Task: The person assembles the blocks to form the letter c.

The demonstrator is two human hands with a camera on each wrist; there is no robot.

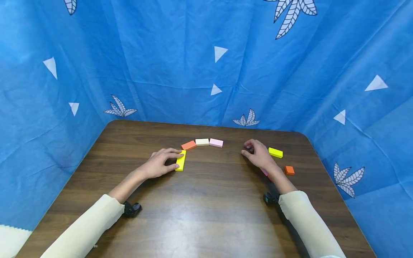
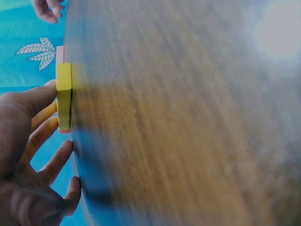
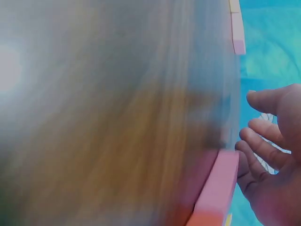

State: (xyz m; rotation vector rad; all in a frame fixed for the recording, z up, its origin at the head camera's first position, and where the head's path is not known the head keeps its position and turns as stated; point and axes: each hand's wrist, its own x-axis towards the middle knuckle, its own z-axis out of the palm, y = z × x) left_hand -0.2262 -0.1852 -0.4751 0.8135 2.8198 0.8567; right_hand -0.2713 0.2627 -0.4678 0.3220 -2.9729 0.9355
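The yellow block (image 1: 181, 161) lies on the table (image 1: 206, 195) at three o'clock from the left hand (image 1: 158, 164), in its grip, thumb and index finger pinching it while the other fingers spread loosely; the right hand (image 1: 258, 154) holds nothing, thumb and fingers apart and slightly bent, well apart from that block at its three o'clock; at one o'clock from the yellow block, just beside its far end, sits the orange block (image 1: 188, 145), followed toward three o'clock by the cream block (image 1: 202, 142) and the lilac block (image 1: 216, 143), which lies between nine and ten o'clock from the right hand; the other yellow block (image 1: 275, 153) is near that hand at three o'clock, the orange cube (image 1: 289, 170) at four; the pink block (image 3: 218, 186) at its five o'clock is mostly hidden under the wrist in the head view, and the orange-red block (image 3: 206, 220) against it is cut off at six o'clock in the right wrist view; in the left wrist view the right hand is cropped at eleven o'clock; both wrist views blur the wood, and the left fingertips are partly hidden behind the yellow block.
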